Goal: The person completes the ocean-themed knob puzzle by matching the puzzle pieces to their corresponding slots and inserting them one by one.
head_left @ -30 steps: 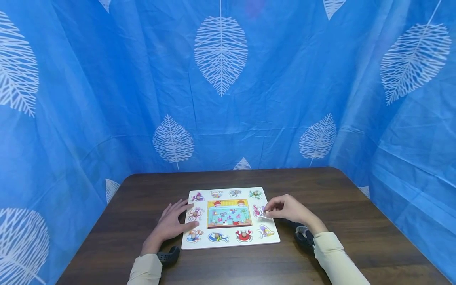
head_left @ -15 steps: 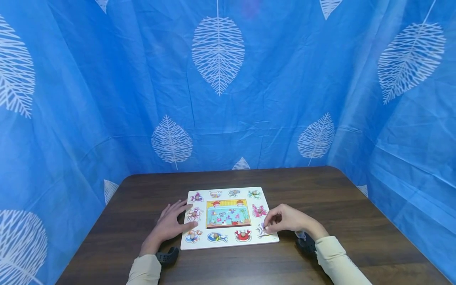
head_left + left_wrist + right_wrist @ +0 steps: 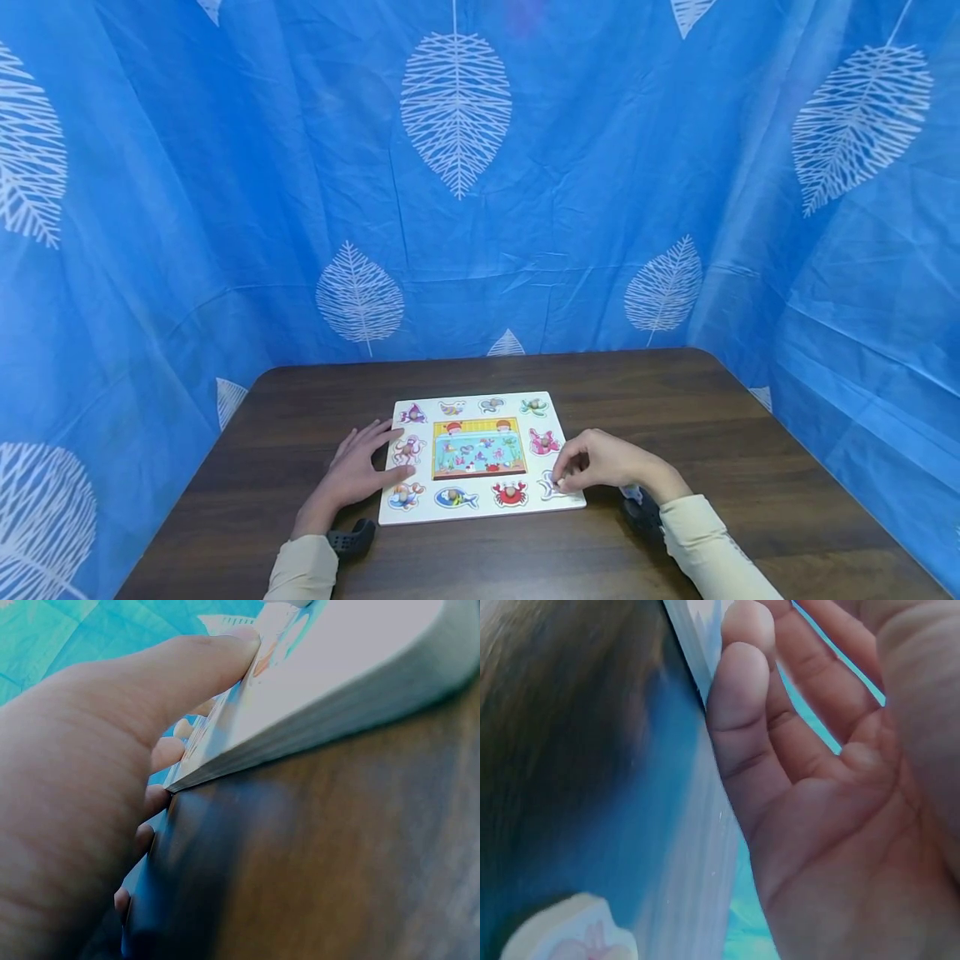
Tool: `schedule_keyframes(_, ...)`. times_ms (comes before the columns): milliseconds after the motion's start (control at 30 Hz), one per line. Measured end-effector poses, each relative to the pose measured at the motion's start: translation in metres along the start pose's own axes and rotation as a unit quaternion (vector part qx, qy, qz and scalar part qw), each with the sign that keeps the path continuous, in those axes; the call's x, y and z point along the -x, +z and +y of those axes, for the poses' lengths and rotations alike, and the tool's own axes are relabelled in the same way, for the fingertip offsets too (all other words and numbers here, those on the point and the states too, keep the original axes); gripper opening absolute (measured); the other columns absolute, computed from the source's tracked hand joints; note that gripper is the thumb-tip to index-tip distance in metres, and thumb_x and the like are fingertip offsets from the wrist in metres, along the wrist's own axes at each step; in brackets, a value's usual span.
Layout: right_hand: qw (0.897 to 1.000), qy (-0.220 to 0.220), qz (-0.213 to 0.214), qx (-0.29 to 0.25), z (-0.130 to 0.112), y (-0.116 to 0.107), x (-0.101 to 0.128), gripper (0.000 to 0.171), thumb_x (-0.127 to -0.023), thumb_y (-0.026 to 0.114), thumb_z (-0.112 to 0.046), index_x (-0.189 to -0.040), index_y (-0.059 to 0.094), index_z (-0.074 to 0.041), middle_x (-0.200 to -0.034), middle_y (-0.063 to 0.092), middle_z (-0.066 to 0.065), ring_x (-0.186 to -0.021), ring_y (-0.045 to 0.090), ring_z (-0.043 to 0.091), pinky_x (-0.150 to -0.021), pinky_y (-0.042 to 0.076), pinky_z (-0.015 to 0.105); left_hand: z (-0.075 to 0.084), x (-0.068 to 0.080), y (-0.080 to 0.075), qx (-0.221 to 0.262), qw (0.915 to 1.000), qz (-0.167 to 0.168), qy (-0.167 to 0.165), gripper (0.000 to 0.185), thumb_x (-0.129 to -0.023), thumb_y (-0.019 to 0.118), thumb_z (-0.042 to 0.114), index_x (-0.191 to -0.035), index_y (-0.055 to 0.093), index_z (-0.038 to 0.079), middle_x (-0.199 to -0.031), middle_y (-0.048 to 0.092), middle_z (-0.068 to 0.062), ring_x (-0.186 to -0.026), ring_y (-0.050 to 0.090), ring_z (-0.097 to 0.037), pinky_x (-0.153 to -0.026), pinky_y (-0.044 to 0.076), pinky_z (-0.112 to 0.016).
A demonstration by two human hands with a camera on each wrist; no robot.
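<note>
A white puzzle board (image 3: 480,513) with sea-animal pieces lies flat on the dark wooden table (image 3: 675,400). My left hand (image 3: 358,473) rests flat against the board's left edge, fingers straight; in the left wrist view its thumb (image 3: 172,675) lies on the board's top (image 3: 337,705). My right hand (image 3: 562,482) is at the board's bottom right corner, fingers curled, pinching the small piece (image 3: 550,487) there. The right wrist view shows its fingers (image 3: 742,735) beside the board's edge (image 3: 697,847) and a loose-looking piece (image 3: 570,930) below.
A pink piece (image 3: 543,442), a red crab (image 3: 510,493) and an aquarium picture (image 3: 477,448) sit in the board. Blue curtains with white leaves (image 3: 454,108) close off the back and both sides. Bare table surrounds the board.
My right hand left the pink piece in the right-middle slot and moved down to the bottom right piece. The left hand has stayed in place.
</note>
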State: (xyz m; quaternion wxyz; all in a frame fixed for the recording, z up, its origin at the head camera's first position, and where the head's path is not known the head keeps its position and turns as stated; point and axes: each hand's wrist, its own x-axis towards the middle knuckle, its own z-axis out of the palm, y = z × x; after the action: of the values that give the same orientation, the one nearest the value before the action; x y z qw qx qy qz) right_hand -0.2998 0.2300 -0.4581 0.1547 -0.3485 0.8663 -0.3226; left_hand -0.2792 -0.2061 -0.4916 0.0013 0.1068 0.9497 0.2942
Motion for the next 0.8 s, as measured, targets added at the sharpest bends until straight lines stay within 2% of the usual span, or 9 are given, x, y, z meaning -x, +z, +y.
schedule_keyframes(367,0.999,0.001,0.008,0.034,-0.003,0.002,-0.005,0.008,-0.088,0.083,-0.020,-0.094,0.081,-0.025,-0.084,0.070,-0.016,-0.071,0.055,0.001,-0.064,0.050,0.020,0.004,0.003,-0.003,-0.004,0.9999,-0.002,-0.010,0.082,-0.084,0.078,0.057,-0.150,0.055,0.013,-0.163,0.040,-0.019,-0.154,0.026,-0.044,-0.125,0.010,-0.067)
schedule_keyframes(567,0.999,0.012,0.005,0.029,-0.002,0.000,-0.003,0.008,-0.089,0.083,-0.023,-0.095,0.080,-0.026,-0.083,0.070,-0.015,-0.071,0.055,0.002,-0.063,0.049,0.021,0.006,0.003,-0.002,-0.003,0.9999,-0.003,-0.012,0.082,-0.085,0.078,0.057,-0.150,0.055,0.012,-0.162,0.040,-0.018,-0.154,0.026,-0.044,-0.125,0.011,-0.067)
schedule_keyframes(800,1.000,0.002,0.010,0.006,0.003,-0.013,0.008,0.014,-0.088,0.083,-0.023,-0.101,0.080,-0.022,-0.080,0.067,-0.010,-0.070,0.056,0.003,-0.060,0.048,0.020,0.006,0.002,-0.003,-0.003,0.9999,-0.002,-0.010,0.082,-0.085,0.078,0.056,-0.150,0.055,0.013,-0.162,0.040,-0.019,-0.154,0.026,-0.045,-0.125,0.010,-0.067)
